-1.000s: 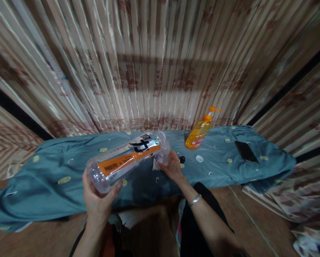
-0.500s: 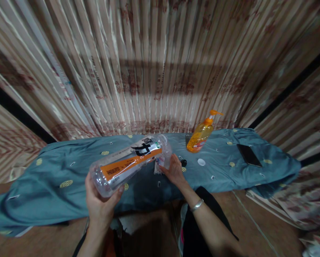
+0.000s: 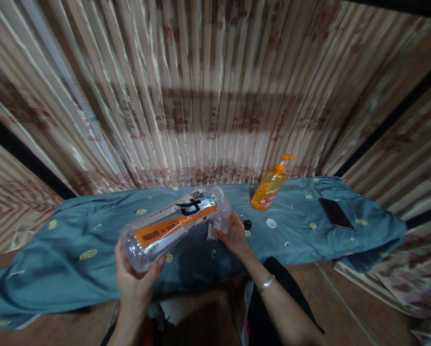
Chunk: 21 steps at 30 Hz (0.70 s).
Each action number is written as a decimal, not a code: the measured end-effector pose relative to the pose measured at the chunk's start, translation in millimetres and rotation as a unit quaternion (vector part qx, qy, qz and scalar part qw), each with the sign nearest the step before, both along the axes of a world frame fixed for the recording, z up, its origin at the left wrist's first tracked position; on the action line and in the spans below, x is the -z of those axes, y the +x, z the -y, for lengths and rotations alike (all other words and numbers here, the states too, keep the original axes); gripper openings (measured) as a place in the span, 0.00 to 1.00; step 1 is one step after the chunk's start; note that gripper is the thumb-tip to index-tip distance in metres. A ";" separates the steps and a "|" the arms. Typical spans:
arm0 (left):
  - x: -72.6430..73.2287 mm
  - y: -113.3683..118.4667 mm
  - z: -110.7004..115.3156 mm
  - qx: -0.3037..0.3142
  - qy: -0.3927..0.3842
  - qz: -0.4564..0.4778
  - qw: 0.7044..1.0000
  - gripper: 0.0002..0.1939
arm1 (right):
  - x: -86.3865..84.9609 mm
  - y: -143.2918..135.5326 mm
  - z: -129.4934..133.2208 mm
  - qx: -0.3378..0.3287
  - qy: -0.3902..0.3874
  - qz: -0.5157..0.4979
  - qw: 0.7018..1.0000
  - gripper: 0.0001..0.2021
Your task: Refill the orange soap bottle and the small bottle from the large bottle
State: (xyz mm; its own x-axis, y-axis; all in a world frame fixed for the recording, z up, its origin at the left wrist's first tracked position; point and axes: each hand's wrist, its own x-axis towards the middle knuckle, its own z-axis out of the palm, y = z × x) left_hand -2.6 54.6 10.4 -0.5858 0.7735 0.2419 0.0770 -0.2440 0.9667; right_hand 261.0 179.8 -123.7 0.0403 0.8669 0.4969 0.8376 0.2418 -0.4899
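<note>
A large clear plastic bottle [image 3: 175, 223] with an orange, black and silver label is tilted over the cloth, its neck end up to the right. My left hand [image 3: 136, 278] is wrapped round its base. Beside the neck end, my right hand [image 3: 235, 234] is closed round a small clear container [image 3: 216, 223] with a printed label, partly hidden by the bottle and fingers. Just right of that hand lie a small black cap [image 3: 247, 224] and a white round lid [image 3: 271, 223].
An orange pump bottle [image 3: 269, 188] stands behind the lid. At the right lies a dark flat phone-like object [image 3: 335, 213]. Teal patterned cloth [image 3: 103, 259] covers the narrow table, with a pleated curtain [image 3: 208, 96] behind it.
The whole view has shifted slightly, so the table sits a little lower in the picture. Both hands keep their holds, and the large bottle stays tilted much as before.
</note>
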 end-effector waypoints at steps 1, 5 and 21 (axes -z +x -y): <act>0.9 -0.8 -0.5 -0.002 0.002 0.000 1.000 0.57 | 1.5 -0.2 -0.3 0.001 0.005 -0.001 1.000 0.35; 3.7 -3.2 -1.8 -0.009 0.006 0.003 1.000 0.59 | 3.8 -0.1 -1.0 0.002 0.015 -0.002 1.000 0.35; -12.2 10.7 -0.2 -0.026 0.011 0.006 1.000 0.55 | 0.6 -0.3 1.8 0.004 0.008 0.006 1.000 0.35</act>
